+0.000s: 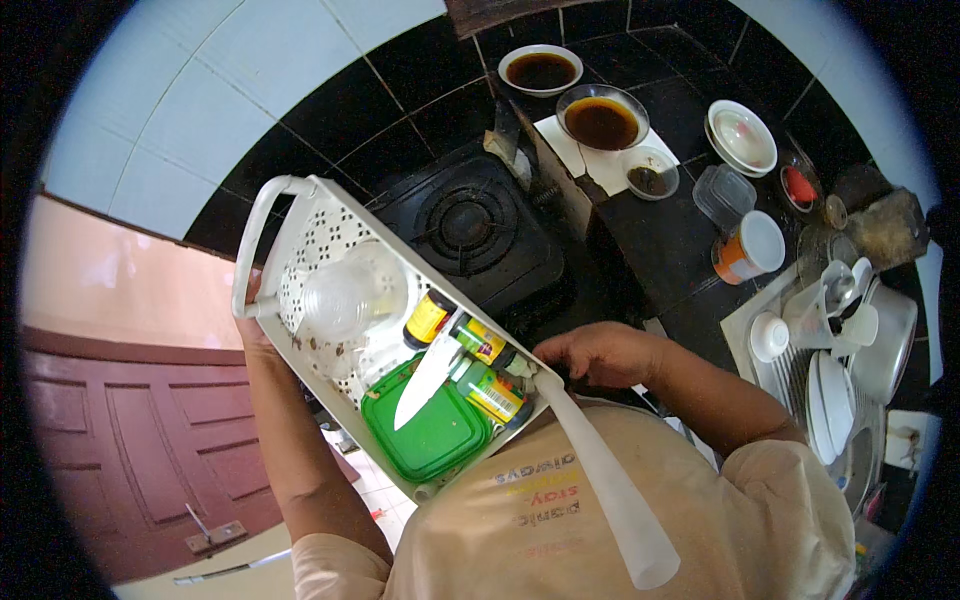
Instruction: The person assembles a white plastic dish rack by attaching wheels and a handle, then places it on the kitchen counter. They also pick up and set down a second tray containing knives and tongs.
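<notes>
A white perforated plastic basket (335, 215) is tilted in front of my body, its two long handles folded outward. My left hand (258, 335) is at its left side, with the fingers mostly hidden behind the wall and handle. My right hand (605, 355) is closed at the opposite end, fingertips at the rim beside the other handle (610, 480). Inside lie a clear plastic container (355, 290), a green-lidded box (415, 440), a knife (425, 380) with its blade up, and several small bottles with yellow and green labels, one a dark bottle (428, 318).
Beyond the basket is a black gas stove (470, 225). Bowls of dark liquid, one a glass bowl (602, 118), stand on the black tiled counter (660, 250). An orange tub (748, 248) with a white lid is nearer. Dishes crowd a rack (760, 380) at right; a maroon door (130, 440) is left.
</notes>
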The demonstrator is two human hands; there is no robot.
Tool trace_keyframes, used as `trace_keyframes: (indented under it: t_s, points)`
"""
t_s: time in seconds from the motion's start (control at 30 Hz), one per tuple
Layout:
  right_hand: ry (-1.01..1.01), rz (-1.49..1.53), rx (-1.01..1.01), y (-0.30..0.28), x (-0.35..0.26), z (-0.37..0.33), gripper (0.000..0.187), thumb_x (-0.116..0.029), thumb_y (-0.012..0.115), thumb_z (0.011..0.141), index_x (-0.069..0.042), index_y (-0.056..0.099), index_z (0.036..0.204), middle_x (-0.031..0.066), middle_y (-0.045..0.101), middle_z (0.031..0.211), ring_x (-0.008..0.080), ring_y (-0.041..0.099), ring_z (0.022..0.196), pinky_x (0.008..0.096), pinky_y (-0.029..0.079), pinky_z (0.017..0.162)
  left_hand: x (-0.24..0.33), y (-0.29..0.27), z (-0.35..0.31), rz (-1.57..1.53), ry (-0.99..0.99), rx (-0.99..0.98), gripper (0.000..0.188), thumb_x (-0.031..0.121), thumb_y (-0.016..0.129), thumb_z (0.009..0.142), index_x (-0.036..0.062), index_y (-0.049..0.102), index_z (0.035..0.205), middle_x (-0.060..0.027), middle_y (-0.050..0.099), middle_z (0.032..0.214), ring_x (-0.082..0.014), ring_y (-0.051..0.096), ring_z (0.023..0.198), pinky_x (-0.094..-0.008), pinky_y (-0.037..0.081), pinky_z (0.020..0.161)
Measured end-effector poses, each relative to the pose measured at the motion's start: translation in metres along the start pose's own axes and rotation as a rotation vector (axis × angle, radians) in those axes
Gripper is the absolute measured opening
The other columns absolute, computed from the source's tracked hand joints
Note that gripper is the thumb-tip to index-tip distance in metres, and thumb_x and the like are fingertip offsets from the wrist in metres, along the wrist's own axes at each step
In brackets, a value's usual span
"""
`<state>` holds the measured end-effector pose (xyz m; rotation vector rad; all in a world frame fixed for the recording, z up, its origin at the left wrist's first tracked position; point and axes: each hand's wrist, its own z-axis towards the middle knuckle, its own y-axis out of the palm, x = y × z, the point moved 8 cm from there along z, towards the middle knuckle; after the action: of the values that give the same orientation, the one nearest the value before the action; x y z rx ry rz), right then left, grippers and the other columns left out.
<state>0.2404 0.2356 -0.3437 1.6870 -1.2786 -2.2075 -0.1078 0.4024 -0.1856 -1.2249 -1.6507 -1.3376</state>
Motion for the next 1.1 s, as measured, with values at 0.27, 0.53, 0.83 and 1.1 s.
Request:
trace_keyframes:
  t_s: [0.27,0.53,0.83,1.1]
  points:
    - [0.162,0.051,0.142,-0.058,0.000,-0.043,0.033,-0.015,0.064,0.083,0.001,0.057,0.110,0.0073,0.061,0.090,0.0153,0.059,0.073,0.0246,0.047,0.059,-0.038,0.073,0.003,0.067,0.004,0.010,0.042,0.019,0.063,0.079,-0.0017,0.057,0.115,-0.0238,0.063,0.108,-0.0348,0.065,0.093,-0.0463,0.056,0.079]
    - [0.138,0.432,-0.020,-0.042,-0.008,-0.044,0.033,-0.015,0.054,0.092,0.000,0.055,0.122,0.0080,0.062,0.089,0.0114,0.054,0.067,0.0246,0.042,0.057,-0.049,0.087,0.003,0.097,0.006,-0.016,0.042,0.020,0.062,0.080,-0.0020,0.057,0.114,-0.0236,0.063,0.108,-0.0346,0.065,0.093,-0.0458,0.056,0.079]
    - [0.115,0.369,-0.071,-0.045,0.006,-0.030,0.039,-0.010,0.053,0.091,0.005,0.051,0.126,0.0117,0.064,0.098,0.0159,0.059,0.078,0.0300,0.049,0.068,-0.049,0.097,0.003,0.114,0.021,-0.044,0.041,0.022,0.062,0.080,-0.0025,0.058,0.113,-0.0233,0.063,0.107,-0.0343,0.065,0.093,-0.0452,0.056,0.079]
    - [0.038,0.339,-0.102,-0.041,-0.002,-0.015,0.030,-0.008,0.055,0.088,0.006,0.059,0.115,0.0119,0.065,0.100,0.0169,0.060,0.085,0.0311,0.051,0.073,-0.047,0.105,0.017,0.124,0.003,-0.187,0.059,0.037,0.056,0.079,-0.0024,0.053,0.123,-0.0220,0.062,0.112,-0.0336,0.064,0.098,-0.0457,0.053,0.085]
